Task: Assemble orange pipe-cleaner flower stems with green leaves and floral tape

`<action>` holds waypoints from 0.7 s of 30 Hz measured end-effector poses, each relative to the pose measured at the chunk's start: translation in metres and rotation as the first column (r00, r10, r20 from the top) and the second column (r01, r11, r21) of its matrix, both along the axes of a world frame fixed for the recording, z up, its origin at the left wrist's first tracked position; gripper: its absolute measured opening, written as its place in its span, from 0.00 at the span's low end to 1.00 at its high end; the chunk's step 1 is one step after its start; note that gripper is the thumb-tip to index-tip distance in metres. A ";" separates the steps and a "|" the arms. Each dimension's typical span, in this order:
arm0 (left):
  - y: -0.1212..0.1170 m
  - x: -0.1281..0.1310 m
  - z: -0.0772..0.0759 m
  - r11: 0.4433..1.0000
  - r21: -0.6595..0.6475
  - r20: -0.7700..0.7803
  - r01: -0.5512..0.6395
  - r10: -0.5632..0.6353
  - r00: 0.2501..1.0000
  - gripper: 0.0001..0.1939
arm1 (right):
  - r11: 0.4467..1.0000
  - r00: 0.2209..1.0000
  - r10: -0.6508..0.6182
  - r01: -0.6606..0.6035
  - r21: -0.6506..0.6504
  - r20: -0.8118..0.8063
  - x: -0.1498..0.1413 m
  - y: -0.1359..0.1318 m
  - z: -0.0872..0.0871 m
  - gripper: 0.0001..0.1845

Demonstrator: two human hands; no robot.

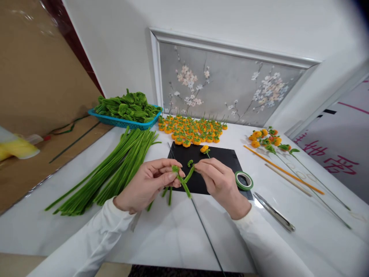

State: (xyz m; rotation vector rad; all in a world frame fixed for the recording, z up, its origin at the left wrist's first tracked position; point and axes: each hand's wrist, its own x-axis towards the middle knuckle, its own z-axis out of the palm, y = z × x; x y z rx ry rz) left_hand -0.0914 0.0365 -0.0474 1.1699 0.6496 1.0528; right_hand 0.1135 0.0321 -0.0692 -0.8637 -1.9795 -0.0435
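Note:
My left hand (157, 177) pinches a green fuzzy pipe cleaner (186, 189) near its curled top. Opposite it, my right hand (220, 179) has thumb and fingers closed on another end of the green pipe cleaner, which branches between the hands. Below them a thin dark wire stem (206, 231) slants down over the table's front edge; whether it joins the pipe cleaner I cannot tell. Under both hands lies a black mat (227, 154). On it are a small curled green piece (190, 163) and an orange pompom flower (204, 149) on a stem.
A bundle of green pipe cleaners (112, 173) lies left, before a blue basket (123, 123) of green leaves. Rows of orange flowers (193, 129) stand behind the mat. Green tape (243, 181), scissors (273, 211), an orange stick (284, 169) and finished sprays (265, 138) are right.

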 end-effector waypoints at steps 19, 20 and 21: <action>0.005 -0.001 -0.002 0.995 0.023 -0.199 -0.099 0.102 0.975 0.10 | 0.984 0.974 -0.166 0.174 0.043 -0.153 0.010 0.003 0.001 0.15; 0.006 0.000 -0.005 0.995 0.041 -0.300 -0.086 0.095 0.949 0.09 | 0.982 0.972 -0.174 0.183 0.043 -0.155 0.010 0.004 0.000 0.14; 0.006 0.001 -0.007 0.997 0.054 -0.403 -0.057 0.074 0.912 0.08 | 0.981 0.972 -0.180 0.188 0.042 -0.154 0.011 0.005 0.000 0.14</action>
